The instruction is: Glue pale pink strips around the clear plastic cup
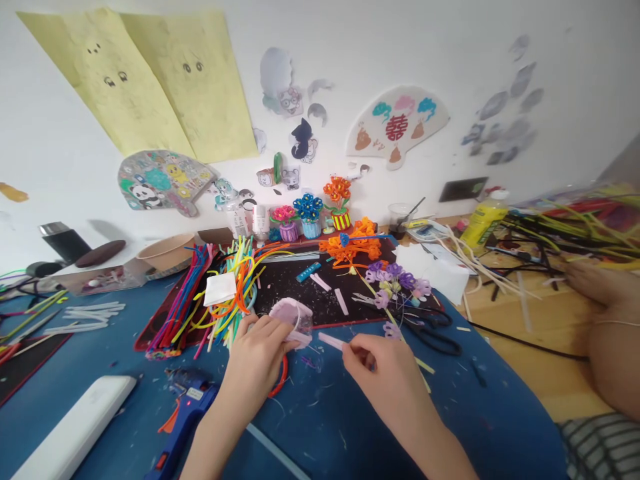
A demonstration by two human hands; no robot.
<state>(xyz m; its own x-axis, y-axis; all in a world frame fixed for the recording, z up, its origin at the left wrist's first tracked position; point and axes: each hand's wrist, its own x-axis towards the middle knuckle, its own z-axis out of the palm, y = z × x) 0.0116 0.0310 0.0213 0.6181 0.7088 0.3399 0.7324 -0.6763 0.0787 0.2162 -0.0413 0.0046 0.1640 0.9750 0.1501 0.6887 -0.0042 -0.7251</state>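
My left hand [261,347] is closed round a small pale-pink and clear cup-like piece [293,312], its underside partly hidden by my fingers. To the right, my right hand [383,363] pinches a short pale pink strip [330,341], whose free end points toward that piece without touching it. Two more pale pink strips [341,301] lie on the black mat just beyond. A blue hot glue gun [185,417] with an orange trigger rests by my left forearm. Purple pipe-cleaner flowers [395,279] and black scissors [433,330] lie beyond my right hand.
Bundled coloured pipe cleaners [237,287] sit on the mat's left side, with orange pipe-cleaner pieces [353,247] at the back. Finished flower pots [311,227] line the wall. A long white case [80,427] lies front left. Another person's arm [613,333] rests at the right.
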